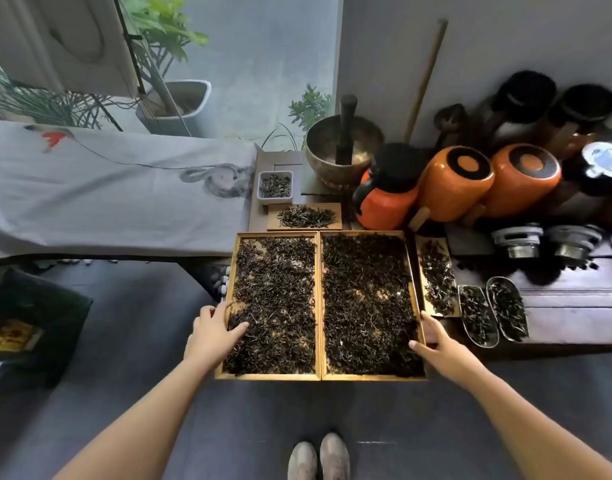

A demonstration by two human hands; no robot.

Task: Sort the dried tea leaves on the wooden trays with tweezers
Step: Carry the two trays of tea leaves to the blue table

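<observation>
Two wooden trays lie side by side, both covered with dark dried tea leaves. My left hand (214,332) holds the left edge of the left tray (317,306), thumb lying on the leaves, fingers around the rim. My right hand (436,344) holds the right edge of the right tray (373,377), thumb on the inner side, fingers outside. No tweezers are in view.
Behind the trays are a small wooden board with leaves (273,225) and a white dish of leaves (275,186). To the right lie a narrow board (432,241) and two oval scoops (493,311) with tea. Orange jars (457,181), a metal bowl (342,147) and a cloth-covered table (117,188) stand around.
</observation>
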